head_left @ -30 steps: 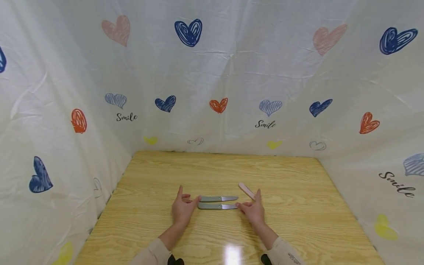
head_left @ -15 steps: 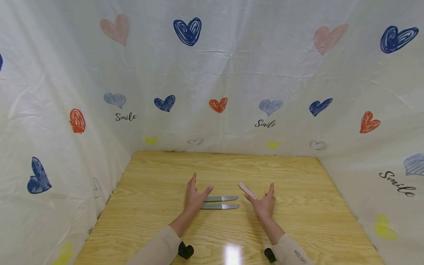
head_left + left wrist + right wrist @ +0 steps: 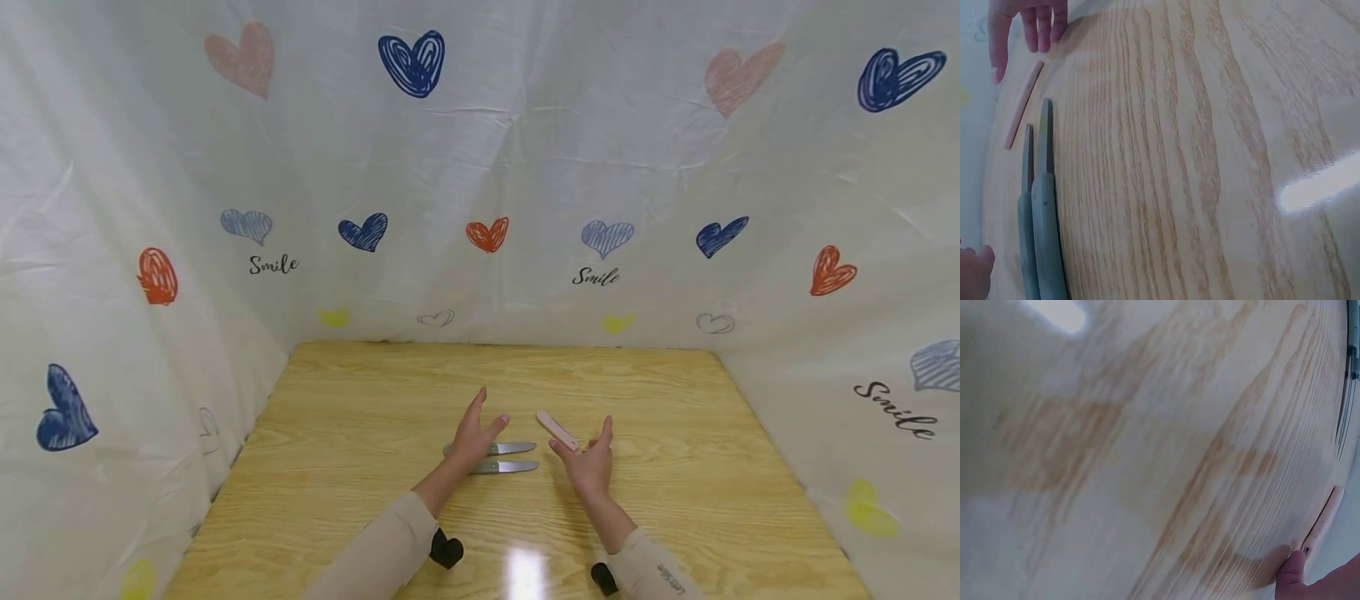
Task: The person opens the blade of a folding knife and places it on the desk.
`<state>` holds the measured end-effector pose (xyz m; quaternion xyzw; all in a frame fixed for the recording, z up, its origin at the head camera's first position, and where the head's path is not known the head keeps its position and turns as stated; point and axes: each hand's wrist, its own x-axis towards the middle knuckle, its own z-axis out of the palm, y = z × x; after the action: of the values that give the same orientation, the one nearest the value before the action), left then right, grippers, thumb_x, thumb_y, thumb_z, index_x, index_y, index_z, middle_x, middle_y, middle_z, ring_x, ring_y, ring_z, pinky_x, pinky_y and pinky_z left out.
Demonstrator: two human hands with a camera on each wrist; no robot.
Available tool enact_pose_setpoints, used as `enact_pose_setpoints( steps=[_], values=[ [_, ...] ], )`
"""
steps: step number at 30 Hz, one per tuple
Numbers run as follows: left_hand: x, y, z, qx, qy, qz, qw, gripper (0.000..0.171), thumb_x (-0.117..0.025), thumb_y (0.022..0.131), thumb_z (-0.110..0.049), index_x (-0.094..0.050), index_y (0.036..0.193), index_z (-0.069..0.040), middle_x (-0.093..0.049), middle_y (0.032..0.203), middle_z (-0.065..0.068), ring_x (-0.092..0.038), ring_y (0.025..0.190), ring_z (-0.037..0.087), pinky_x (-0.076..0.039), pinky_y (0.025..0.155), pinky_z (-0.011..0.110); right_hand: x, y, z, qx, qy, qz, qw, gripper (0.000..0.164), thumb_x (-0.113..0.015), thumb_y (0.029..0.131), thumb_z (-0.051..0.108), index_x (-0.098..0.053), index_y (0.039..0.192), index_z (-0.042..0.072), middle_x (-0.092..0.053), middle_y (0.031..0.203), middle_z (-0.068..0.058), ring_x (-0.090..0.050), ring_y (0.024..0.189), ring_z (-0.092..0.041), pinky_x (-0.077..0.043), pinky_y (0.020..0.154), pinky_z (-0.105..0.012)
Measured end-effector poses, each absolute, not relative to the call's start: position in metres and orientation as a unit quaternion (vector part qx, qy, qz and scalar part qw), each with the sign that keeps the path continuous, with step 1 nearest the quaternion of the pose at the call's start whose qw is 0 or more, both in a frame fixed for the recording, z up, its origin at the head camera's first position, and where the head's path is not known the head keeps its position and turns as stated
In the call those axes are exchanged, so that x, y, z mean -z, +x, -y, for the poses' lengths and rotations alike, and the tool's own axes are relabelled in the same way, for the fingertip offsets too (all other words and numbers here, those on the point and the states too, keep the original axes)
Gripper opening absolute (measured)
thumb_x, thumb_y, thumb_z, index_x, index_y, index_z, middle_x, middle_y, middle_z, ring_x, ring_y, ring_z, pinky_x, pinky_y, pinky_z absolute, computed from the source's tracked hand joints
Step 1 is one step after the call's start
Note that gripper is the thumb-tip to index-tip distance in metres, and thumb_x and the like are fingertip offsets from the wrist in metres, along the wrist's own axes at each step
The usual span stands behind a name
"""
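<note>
Two knives with grey-green handles lie side by side on the table, blades to the right: the far knife (image 3: 514, 447) and the near knife (image 3: 516, 467). My left hand (image 3: 471, 433) hovers over their handles, its fingers extended, holding nothing. Past the blade tips lies a slim pink piece (image 3: 553, 427) with a dark slot (image 3: 1321, 519), resembling a folded knife. My right hand (image 3: 591, 468) is at its near end, fingers spread, the thumb (image 3: 1291, 569) close to it; whether they touch I cannot tell. The left wrist view shows both knives (image 3: 1047, 206) lengthwise.
The wood-grain table (image 3: 675, 500) carries a bright glare spot near its front. A white curtain (image 3: 495, 167) printed with hearts encloses the back and sides. Dark bands show beside both sleeves (image 3: 390, 542).
Both hands have left the knives, where the left was at a handle and the right at a blade tip. The left moved right over the handles; the right shifted toward the pink piece.
</note>
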<state>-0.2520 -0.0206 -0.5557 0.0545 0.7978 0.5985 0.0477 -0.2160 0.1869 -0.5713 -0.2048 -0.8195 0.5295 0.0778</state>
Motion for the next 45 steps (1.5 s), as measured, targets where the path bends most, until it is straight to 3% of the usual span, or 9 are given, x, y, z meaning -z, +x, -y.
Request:
enact_pose_setpoints(
  steps=[7, 14, 17, 23, 30, 37, 45],
  values=[
    [0.553, -0.267, 0.011, -0.567, 0.068, -0.818, 0.071, 0.082, -0.067, 0.089, -0.04, -0.027, 0.152, -0.006, -0.032, 0.155, 0.019, -0.03, 0.142, 0.042, -0.03, 0.112, 0.061, 0.574, -0.219, -0.188, -0.519, -0.207, 0.826, 0.07, 0.108, -0.077, 0.083, 0.025, 0.0, 0.156, 0.008, -0.046, 0.127, -0.034, -0.051, 0.112, -0.044, -0.047, 0.088, -0.052],
    [0.557, -0.277, 0.002, -0.569, 0.065, -0.812, 0.111, 0.081, -0.065, 0.089, -0.045, -0.03, 0.151, -0.005, -0.03, 0.155, 0.023, -0.024, 0.143, 0.046, -0.026, 0.113, 0.065, 0.574, -0.223, -0.189, -0.519, -0.212, 0.826, 0.059, 0.099, -0.071, 0.086, 0.021, -0.001, 0.155, 0.006, -0.046, 0.122, -0.027, -0.054, 0.096, -0.032, -0.047, 0.068, -0.032],
    [0.561, -0.277, -0.001, -0.556, 0.051, -0.822, 0.112, 0.081, -0.063, 0.089, -0.047, -0.031, 0.151, -0.006, -0.025, 0.155, 0.028, -0.02, 0.143, 0.049, -0.023, 0.111, 0.069, 0.575, -0.223, -0.189, -0.521, -0.213, 0.825, 0.054, 0.094, -0.067, 0.09, 0.022, -0.001, 0.155, 0.005, -0.046, 0.125, -0.028, -0.056, 0.095, -0.032, -0.047, 0.066, -0.028],
    [0.564, -0.276, -0.009, -0.543, 0.05, -0.826, 0.146, 0.083, -0.058, 0.091, -0.05, -0.023, 0.155, -0.01, -0.018, 0.158, 0.026, -0.012, 0.145, 0.051, -0.014, 0.109, 0.075, 0.577, -0.222, -0.19, -0.522, -0.217, 0.823, 0.053, 0.086, -0.06, 0.093, 0.021, -0.002, 0.154, 0.0, -0.046, 0.129, -0.033, -0.06, 0.097, -0.037, -0.051, 0.07, -0.036],
    [0.559, -0.28, -0.021, -0.53, 0.066, -0.826, 0.18, 0.083, -0.057, 0.092, -0.047, -0.017, 0.156, -0.012, -0.014, 0.159, 0.026, -0.009, 0.144, 0.053, -0.014, 0.107, 0.077, 0.579, -0.225, -0.19, -0.527, -0.213, 0.82, 0.066, 0.082, -0.059, 0.093, 0.018, -0.006, 0.153, -0.001, -0.047, 0.126, -0.032, -0.059, 0.105, -0.041, -0.053, 0.07, -0.036],
    [0.553, -0.285, -0.025, -0.498, 0.094, -0.842, 0.183, 0.083, -0.055, 0.093, -0.048, -0.015, 0.156, -0.01, -0.027, 0.154, 0.025, -0.016, 0.143, 0.048, -0.013, 0.112, 0.069, 0.576, -0.224, -0.185, -0.528, -0.215, 0.818, 0.082, 0.083, -0.058, 0.093, 0.016, -0.003, 0.153, 0.0, -0.05, 0.124, -0.033, -0.058, 0.109, -0.042, -0.054, 0.077, -0.043],
    [0.557, -0.281, -0.031, -0.52, 0.095, -0.825, 0.198, 0.081, -0.055, 0.093, -0.046, -0.019, 0.155, -0.01, -0.041, 0.15, 0.012, -0.021, 0.14, 0.041, -0.015, 0.11, 0.067, 0.578, -0.217, -0.178, -0.554, -0.218, 0.797, 0.102, 0.083, -0.058, 0.093, 0.013, -0.002, 0.154, 0.003, -0.05, 0.13, -0.033, -0.056, 0.116, -0.043, -0.051, 0.092, -0.052]
  ],
)
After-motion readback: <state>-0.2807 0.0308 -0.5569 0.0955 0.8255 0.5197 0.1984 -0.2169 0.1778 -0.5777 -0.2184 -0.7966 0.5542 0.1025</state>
